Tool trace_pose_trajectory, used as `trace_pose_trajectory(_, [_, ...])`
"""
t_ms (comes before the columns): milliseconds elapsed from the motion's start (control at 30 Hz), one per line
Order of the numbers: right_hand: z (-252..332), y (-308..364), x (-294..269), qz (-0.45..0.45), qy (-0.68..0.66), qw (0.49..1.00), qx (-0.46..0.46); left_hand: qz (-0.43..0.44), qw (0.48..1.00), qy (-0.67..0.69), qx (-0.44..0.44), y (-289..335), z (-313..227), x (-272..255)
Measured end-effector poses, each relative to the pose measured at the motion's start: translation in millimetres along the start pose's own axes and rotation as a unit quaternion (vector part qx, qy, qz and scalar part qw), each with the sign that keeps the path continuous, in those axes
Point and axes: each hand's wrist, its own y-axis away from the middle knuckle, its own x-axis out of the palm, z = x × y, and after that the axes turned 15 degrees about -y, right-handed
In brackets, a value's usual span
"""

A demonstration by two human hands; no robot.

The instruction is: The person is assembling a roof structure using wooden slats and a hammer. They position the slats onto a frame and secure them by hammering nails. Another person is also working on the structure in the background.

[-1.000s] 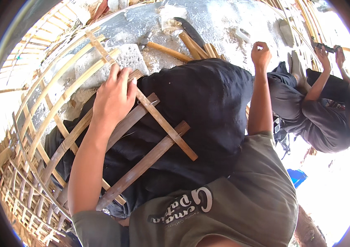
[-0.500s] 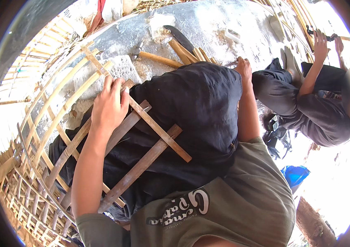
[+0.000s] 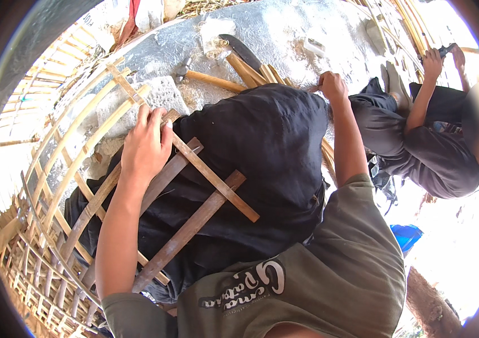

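Note:
My left hand (image 3: 145, 145) is closed around the end of a bamboo strip (image 3: 217, 181) where it meets the curved bamboo lattice (image 3: 76, 160). This strip runs across my lap, over two darker slats (image 3: 194, 226). My right hand (image 3: 334, 86) is closed beyond my right knee. A small thin thing pokes out at its fingertips, too small to name. In front of my legs lie a hammer (image 3: 214, 80) with a wooden handle, a dark curved blade (image 3: 240, 50) and several split bamboo pieces (image 3: 245, 70).
A pale stone block (image 3: 163, 96) sits behind the lattice. At the right sits another person (image 3: 400, 132), hands on a dark tool. A clear small box (image 3: 314, 47) lies on the grey floor. A blue thing (image 3: 406, 236) and a log (image 3: 431, 301) are at lower right.
My right hand has turned and come slightly nearer, and the small thing at its fingertips now shows. My left hand keeps its grip. The other person's hands have shifted on the tool.

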Motion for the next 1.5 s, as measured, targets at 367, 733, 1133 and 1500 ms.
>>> trace_pose_trajectory(367, [-20.5, -21.2, -21.6, 0.005, -0.057, 0.998, 0.003, 0.006, 1.000, -0.014, 0.006, -0.2, -0.4, -2.0])
trace_pose_trajectory(733, [1.8, 4.6, -22.0, 0.111, 0.029, 0.993, 0.007, -0.003, 1.000, -0.001, 0.008, -0.7, -1.4, -2.6])
trace_pose_trajectory(1133, [8.3, 4.4, -11.5, 0.096, 0.043, 0.993, 0.056, -0.003, 1.000, -0.012, 0.009, -0.6, 1.3, 0.6])
trace_pose_trajectory(1500, [5.7, -11.1, -13.6, 0.110, 0.077, 0.990, 0.039, 0.008, 1.000, -0.023, -0.001, -0.1, 0.6, -2.3])
